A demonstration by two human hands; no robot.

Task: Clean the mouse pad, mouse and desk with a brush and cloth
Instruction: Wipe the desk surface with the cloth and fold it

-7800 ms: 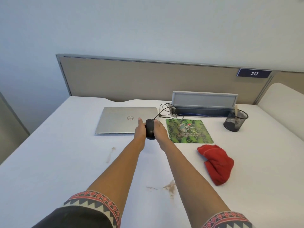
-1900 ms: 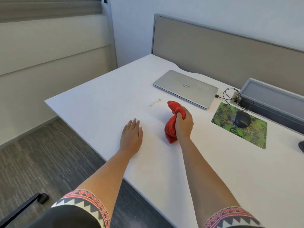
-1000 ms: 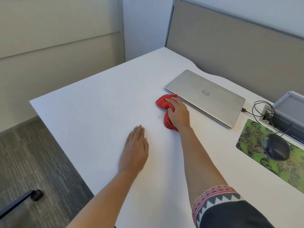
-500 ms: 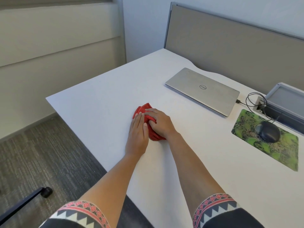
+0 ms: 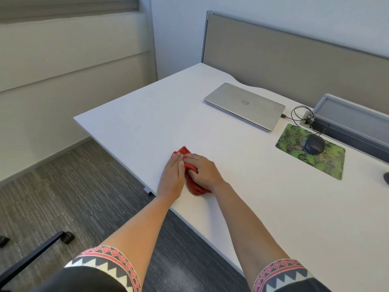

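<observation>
Wiping step: right hand (image 5: pixel 203 171) clutches the red cloth (image 5: pixel 195 188) at the near edge of the tabletop (image 5: pixel 147 114), left hand (image 5: pixel 171 178) flat, touching it. Next, likely a sweep off that edge.

Illumination is bright, even and diffuse. The white bench (image 5: pixel 263 207) reads pale, without blown-out glare. Soft, faint shadows lie beneath both forearms (image 5: pixel 242 218) and along the front edge of the closed laptop (image 5: pixel 244 105). Wide-angle stretch elongates the forearms toward the bottom edge. Detail is slightly soft throughout, and compression smears the carpet (image 5: pixel 63 197) texture.
</observation>
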